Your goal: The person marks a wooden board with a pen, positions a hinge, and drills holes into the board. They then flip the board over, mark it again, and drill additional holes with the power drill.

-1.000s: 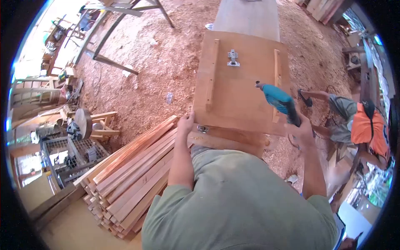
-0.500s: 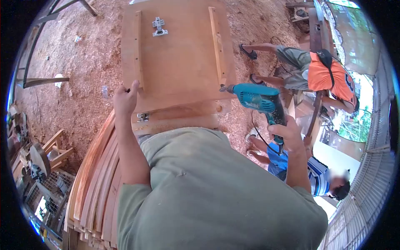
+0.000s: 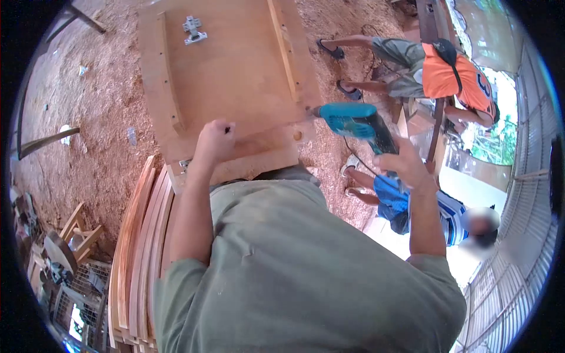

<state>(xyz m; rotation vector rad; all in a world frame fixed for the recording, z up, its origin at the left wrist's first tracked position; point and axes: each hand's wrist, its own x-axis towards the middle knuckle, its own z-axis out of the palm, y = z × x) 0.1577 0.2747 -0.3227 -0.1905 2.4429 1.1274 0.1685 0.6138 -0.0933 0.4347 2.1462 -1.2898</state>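
My right hand [image 3: 406, 165] is closed round the handle of a teal power drill [image 3: 350, 119], its chuck pointing left at the near right corner of a wooden panel [image 3: 229, 70]. My left hand [image 3: 216, 141] is a fist above the panel's near edge, with a small dark tip showing at the fingers, too small to name. Two wooden strips, a left one [image 3: 168, 76] and a right one [image 3: 283, 50], lie along the panel's sides. A metal hinge [image 3: 193, 30] sits near its far left. Another piece of metal hardware [image 3: 185, 166] shows by my left forearm.
Long wooden slats [image 3: 138, 235] are stacked at my left. A person in an orange shirt [image 3: 450, 73] bends at the right, and another in a striped shirt [image 3: 450, 217] is nearer. Wood shavings [image 3: 100, 123] cover the ground. A circular blade-like disc [image 3: 60, 253] stands lower left.
My left hand has moved right, from the left strip's end toward the middle of the near edge. The drill has shifted slightly left and up in view. The panel appears further left.
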